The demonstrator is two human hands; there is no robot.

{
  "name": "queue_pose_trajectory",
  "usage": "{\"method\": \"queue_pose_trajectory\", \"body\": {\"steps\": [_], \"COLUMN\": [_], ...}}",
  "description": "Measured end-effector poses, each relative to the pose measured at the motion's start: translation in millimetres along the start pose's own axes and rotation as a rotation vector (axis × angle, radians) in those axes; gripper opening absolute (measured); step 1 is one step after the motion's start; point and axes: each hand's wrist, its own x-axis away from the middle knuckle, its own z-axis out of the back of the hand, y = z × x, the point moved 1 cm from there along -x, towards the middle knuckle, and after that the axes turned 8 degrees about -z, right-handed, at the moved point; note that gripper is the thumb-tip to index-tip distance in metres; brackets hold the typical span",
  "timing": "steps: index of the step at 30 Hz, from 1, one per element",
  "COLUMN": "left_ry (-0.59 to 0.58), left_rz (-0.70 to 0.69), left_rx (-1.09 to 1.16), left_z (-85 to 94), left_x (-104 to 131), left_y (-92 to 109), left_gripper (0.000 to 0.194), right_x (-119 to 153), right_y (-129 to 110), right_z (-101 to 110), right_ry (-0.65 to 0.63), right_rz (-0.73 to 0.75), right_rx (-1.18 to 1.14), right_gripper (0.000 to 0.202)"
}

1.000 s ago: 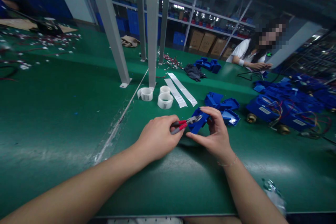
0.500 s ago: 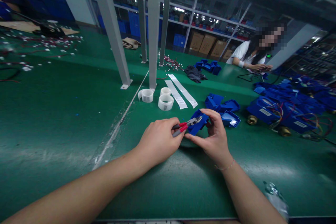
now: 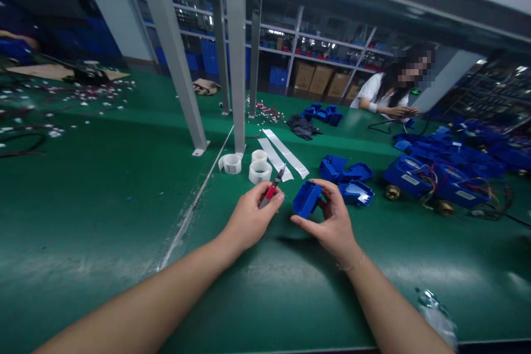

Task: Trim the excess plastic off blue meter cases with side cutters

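Note:
My left hand (image 3: 250,215) is closed around red-and-grey cutting pliers (image 3: 271,191), whose jaws point up and away from me. To its right, my right hand (image 3: 335,214) grips a blue plastic housing (image 3: 306,199) between thumb and fingers, above the table. A gap separates the pliers from this housing. Just past my right hand lie several more blue plastic housings (image 3: 346,174). Beyond my left hand stand rolls of clear labels (image 3: 260,171), with two white label strips (image 3: 286,152) flat beside them.
Blue units with brass fittings and wires (image 3: 431,180) crowd the right side. Grey metal posts (image 3: 235,66) rise from the green table (image 3: 103,221). A person (image 3: 381,94) sits across. Loose wires with white connectors (image 3: 62,94) lie far left; a clear plastic bag (image 3: 437,315) lies near right.
The pliers have moved left, away from the blue housing they were against, and now point upward. My right hand still holds the housing, turned more upright. The whole view has shifted slightly.

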Motion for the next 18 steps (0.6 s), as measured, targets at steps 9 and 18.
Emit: {"method": "queue_pose_trajectory", "body": {"steps": [9, 18], "left_ry": [-0.034, -0.139], "left_rz": [-0.073, -0.401], "left_rx": [0.029, -0.601], "left_z": [-9.5, 4.0], "left_x": [11.0, 11.7], "left_y": [10.5, 8.5], "left_gripper": [0.031, 0.011], "right_x": [6.6, 1.2], "right_y": [-8.8, -19.7], "right_z": [-13.7, -1.2], "right_ry": [-0.177, -0.314], "right_rz": [0.153, 0.230], "right_rx": [0.071, 0.049], "right_gripper": [0.079, 0.073]}}
